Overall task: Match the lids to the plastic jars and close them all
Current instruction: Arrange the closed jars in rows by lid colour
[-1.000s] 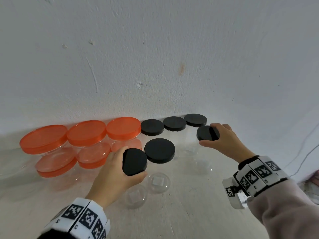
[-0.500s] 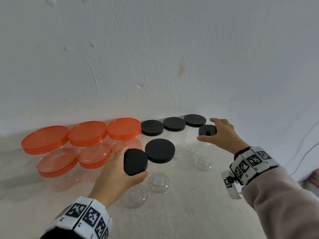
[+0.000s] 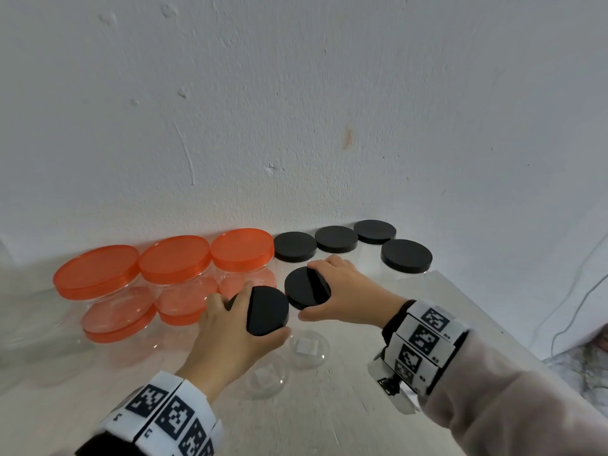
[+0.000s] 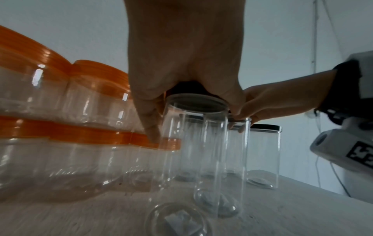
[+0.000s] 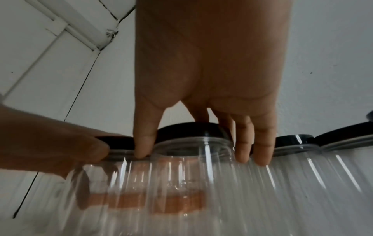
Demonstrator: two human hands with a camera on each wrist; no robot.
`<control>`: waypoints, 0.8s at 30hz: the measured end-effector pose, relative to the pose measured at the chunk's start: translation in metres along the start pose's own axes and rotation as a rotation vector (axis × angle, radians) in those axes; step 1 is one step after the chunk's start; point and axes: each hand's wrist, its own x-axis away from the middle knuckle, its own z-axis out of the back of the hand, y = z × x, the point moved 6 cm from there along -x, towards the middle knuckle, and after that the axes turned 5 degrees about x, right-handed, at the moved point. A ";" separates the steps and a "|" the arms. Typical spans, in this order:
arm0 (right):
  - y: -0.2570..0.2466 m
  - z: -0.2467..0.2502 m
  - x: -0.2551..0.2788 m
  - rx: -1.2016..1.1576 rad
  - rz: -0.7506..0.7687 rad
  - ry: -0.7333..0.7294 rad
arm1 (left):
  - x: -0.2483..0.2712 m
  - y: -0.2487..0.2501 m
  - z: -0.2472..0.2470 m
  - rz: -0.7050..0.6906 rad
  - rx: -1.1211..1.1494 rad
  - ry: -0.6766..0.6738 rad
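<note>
- Black lid, near (image 3: 266, 311): flat, round, matt; sits atop a tall clear jar (image 4: 193, 143) at the front of the group. Left hand (image 3: 230, 337) has its grip curled round the rim, thumb on one side, fingers (image 4: 150, 121) on the other. Judged stiff and light; best held by the rim edge for turning.
- Black lid, second (image 3: 306, 287): just beside the first, atop its own clear jar (image 5: 191, 167). Right hand (image 3: 348, 297) covers it from above, grip wrapped over the edge, fingertips (image 5: 242, 148) hanging below the rim.
- Tall clear jars: thin-walled, empty plastic, a paper tag visible at the bottom of two. Judged very light, smooth and easy to tip or slide on the surface (image 3: 329, 422); the wall would likely flex if squeezed, so hold near the neck.
- Whether either lid is fully seated on its threads cannot be told.
- Black-lidded jars, four (image 3: 406, 256): standing capped toward the wall (image 3: 296, 110), three in a row, one nearer the right edge.
- Orange-lidded jars (image 3: 177, 263): wide, squat, clear; several, stacked in two tiers at the left, lids on. Wider lids are judged to need a broader spread of the hand.
- Cable (image 3: 572, 311): hangs at far right, well apart from the jars.
</note>
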 end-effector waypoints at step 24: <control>0.080 0.032 0.002 0.185 -0.157 0.210 | -0.056 0.064 -0.042 -0.052 0.146 0.015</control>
